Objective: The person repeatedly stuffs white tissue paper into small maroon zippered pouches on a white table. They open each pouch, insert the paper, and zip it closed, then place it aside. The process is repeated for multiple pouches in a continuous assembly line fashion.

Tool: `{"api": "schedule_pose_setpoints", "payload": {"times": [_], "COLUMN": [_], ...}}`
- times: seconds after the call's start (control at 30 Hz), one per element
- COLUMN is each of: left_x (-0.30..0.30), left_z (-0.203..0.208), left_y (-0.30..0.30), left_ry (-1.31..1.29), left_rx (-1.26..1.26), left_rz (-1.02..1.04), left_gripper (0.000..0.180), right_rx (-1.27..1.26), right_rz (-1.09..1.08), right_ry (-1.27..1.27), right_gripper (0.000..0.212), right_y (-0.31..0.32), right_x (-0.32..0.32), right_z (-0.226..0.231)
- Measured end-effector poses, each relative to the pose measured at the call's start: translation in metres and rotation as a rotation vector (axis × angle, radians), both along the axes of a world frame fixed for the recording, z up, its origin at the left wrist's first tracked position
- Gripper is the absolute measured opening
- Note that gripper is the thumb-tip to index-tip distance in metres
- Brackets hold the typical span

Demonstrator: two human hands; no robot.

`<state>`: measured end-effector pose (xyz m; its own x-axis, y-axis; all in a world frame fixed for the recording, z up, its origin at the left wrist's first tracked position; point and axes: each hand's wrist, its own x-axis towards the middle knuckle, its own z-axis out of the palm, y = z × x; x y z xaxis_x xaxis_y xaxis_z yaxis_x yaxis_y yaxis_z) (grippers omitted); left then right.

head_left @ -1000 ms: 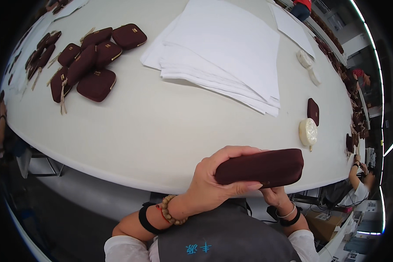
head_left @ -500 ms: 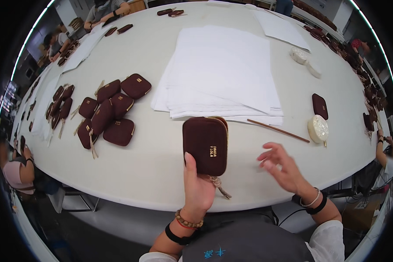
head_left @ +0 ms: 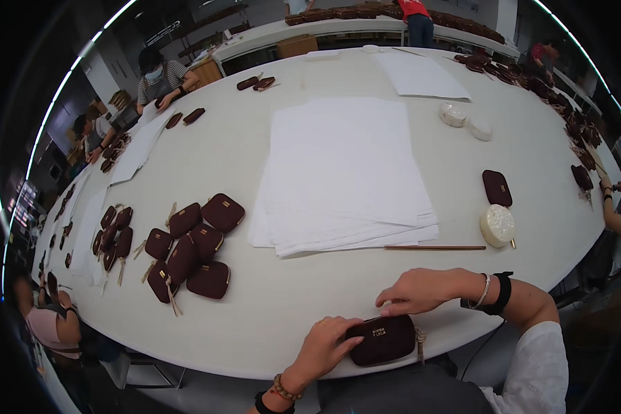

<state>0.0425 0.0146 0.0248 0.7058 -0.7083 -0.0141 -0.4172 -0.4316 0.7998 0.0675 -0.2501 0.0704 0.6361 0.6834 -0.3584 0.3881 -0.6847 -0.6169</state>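
At the table's near edge, a dark maroon zip pouch (head_left: pixel 381 342) with small gold lettering lies on its side. My left hand (head_left: pixel 324 348) grips its left end, thumb on the front face and fingers along the top edge. My right hand (head_left: pixel 421 291) is closed, its fingertips at the zipped top edge; whether they pinch a zip pull is hidden. From the pouch's right end hangs a beige knotted tassel (head_left: pixel 420 339).
Ahead are stacked white sheets (head_left: pixel 341 172) and a brown stick (head_left: pixel 435 248). To their right sit a cream round roll (head_left: pixel 497 225) and another pouch (head_left: pixel 497 188). Similar pouches (head_left: pixel 186 255) are heaped left. Other people (head_left: pixel 160 81) sit around the table.
The pouch has come down from upright to lying sideways at the table edge. My right hand has moved in from the side onto its top edge. The view has tilted up.
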Motion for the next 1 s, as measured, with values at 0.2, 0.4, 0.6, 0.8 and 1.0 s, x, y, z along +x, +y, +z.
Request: {"api": "schedule_pose_setpoints", "payload": {"times": [0.2, 0.4, 0.6, 0.8, 1.0], "left_x": [0.000, 0.013, 0.017, 0.014, 0.014], "left_z": [0.001, -0.004, 0.001, 0.005, 0.002], "left_y": [-0.002, 0.001, 0.006, 0.006, 0.008], "left_ry": [0.489, 0.693, 0.615, 0.576, 0.549], "left_rx": [-0.058, -0.093, -0.039, -0.091, -0.039], "left_rz": [0.199, 0.115, 0.072, 0.071, -0.004], "left_gripper": [0.040, 0.045, 0.042, 0.042, 0.041], "right_rx": [-0.251, -0.512, -0.563, -0.489, -0.428], "right_rz": [-0.210, -0.036, -0.079, -0.025, -0.097], "right_ry": [-0.726, -0.668, -0.467, -0.599, -0.646], "right_gripper": [0.013, 0.004, 0.002, 0.003, 0.016], "right_y": [-0.010, 0.001, 0.004, -0.014, -0.022], "right_x": [0.111, 0.150, 0.156, 0.160, 0.156], "right_z": [-0.028, -0.024, 0.001, -0.006, -0.015]}}
